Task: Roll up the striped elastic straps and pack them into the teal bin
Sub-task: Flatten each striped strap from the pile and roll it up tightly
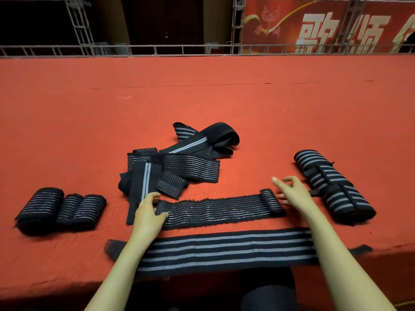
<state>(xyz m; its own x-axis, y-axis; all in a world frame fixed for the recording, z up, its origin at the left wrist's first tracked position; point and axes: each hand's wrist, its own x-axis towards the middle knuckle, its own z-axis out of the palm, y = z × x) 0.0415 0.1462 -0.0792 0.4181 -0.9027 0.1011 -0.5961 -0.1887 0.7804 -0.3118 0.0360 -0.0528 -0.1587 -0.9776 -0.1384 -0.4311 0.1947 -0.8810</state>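
Looking down from head height, two bare forearms reach across a desk [67,131] covered in red cloth. The left hand [148,209] grips the left end of a thin-striped strap [217,209], thumb on top of the folded end and fingers curled behind it. That strap lies flat and stretched from side to side between the hands; its right end is wound into a small roll [272,202]. The right hand [292,191] is unclenched, fingers loosely spread, just beside that roll; whether it touches it cannot be told.

Nearer the body, along the desk's front edge, a wide-striped strap [224,250] lies flat, passing under both forearms. Beyond the hands, in the middle of the desk, sits a tangled pile of loose straps [179,162]. To the far left, three finished rolls [60,209] lie side by side, touching. To the right rests a thicker bundle [332,187] of wide-striped strap, angled away from the viewer. At the back runs a metal railing [157,50], and behind it on the right hangs a red banner [325,25] with large pale characters.
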